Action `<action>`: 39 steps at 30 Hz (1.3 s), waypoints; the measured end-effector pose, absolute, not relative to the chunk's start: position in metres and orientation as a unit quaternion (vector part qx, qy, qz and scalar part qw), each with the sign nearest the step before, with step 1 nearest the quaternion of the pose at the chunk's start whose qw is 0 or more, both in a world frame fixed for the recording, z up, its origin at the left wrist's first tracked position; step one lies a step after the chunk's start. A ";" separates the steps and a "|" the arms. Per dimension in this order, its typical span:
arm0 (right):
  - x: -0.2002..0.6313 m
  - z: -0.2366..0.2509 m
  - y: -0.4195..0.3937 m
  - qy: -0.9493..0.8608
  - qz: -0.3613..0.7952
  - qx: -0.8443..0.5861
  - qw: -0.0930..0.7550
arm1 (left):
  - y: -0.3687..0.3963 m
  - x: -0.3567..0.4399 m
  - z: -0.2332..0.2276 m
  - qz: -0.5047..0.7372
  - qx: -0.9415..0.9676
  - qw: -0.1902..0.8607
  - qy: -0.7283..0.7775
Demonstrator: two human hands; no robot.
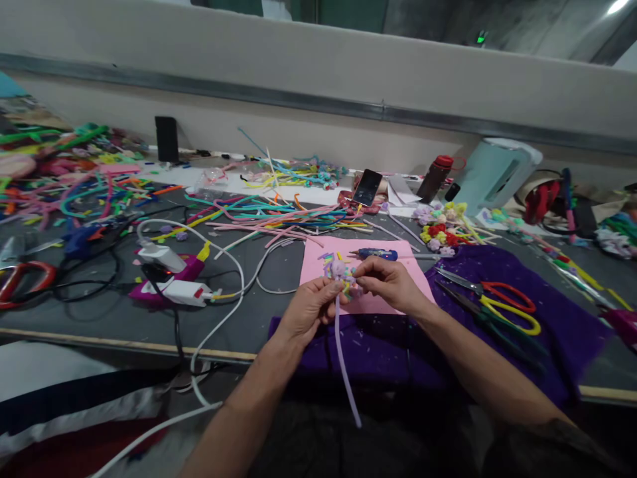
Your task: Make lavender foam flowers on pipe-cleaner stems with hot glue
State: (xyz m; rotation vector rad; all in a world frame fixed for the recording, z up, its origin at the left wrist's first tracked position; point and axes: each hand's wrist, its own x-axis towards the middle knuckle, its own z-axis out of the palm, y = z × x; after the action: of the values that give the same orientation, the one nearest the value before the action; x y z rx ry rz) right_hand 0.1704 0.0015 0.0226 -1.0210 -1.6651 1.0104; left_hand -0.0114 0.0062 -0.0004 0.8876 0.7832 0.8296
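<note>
My left hand [314, 304] is closed around the upper part of a pale purple pipe-cleaner flower [338, 269]. The flower's long fuzzy stem [343, 365] hangs below the fingers, past the table edge. At the flower's right side, my right hand [391, 282] has its thumb and fingertips pinched together; whatever is between them is too small to make out. Both hands are above a pink sheet [318, 251], which has short coloured pipe-cleaner pieces on it. A blue precision screwdriver-like tool [377, 254] lies on the sheet just beyond my right hand.
Red- and yellow-handled scissors [507, 299] lie on a purple cloth [562, 292] to the right. Cables and white chargers [185, 292] occupy the left. Pipe cleaners [283, 216], a phone [367, 188] and a dark bottle [435, 180] stand or lie farther back.
</note>
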 end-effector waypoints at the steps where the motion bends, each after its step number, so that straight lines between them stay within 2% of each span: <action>1: 0.169 0.023 0.000 -0.699 0.373 -0.407 0.455 | 0.006 -0.011 -0.001 0.379 0.407 0.750 0.357; 6: 0.163 0.020 -0.004 -0.805 0.177 -0.359 0.437 | 0.005 -0.011 -0.001 0.372 0.421 0.751 0.348; 9: 0.162 0.019 -0.005 -0.811 0.157 -0.348 0.442 | 0.005 -0.012 -0.001 0.376 0.423 0.747 0.350; 11: 0.165 0.019 -0.004 -0.779 0.226 -0.370 0.453 | 0.005 -0.011 0.000 0.383 0.417 0.742 0.358; 15: 0.174 0.020 0.002 -0.630 0.471 -0.420 0.452 | 0.003 -0.010 0.003 0.396 0.402 0.739 0.369; 18: 0.175 0.020 0.004 -0.564 0.569 -0.416 0.430 | 0.002 -0.010 0.004 0.407 0.402 0.729 0.376; 22: 0.167 0.021 0.000 -0.573 0.596 -0.393 0.403 | 0.002 -0.009 0.002 0.406 0.427 0.712 0.382; 27: 0.161 0.021 -0.004 -0.575 0.592 -0.374 0.423 | 0.001 -0.009 0.002 0.401 0.449 0.708 0.370; 34: 0.166 0.014 0.000 -0.457 0.734 -0.329 0.379 | 0.001 -0.012 0.002 0.388 0.431 0.740 0.342; 39: 0.165 0.011 0.003 -0.443 0.705 -0.364 0.418 | 0.001 -0.013 0.003 0.385 0.429 0.737 0.352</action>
State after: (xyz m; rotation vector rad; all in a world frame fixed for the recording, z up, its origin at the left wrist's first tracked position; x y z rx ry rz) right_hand 0.1645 0.0033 0.0114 -0.9146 -1.1121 1.7681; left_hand -0.0126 0.0014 0.0028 0.9427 0.7718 0.8454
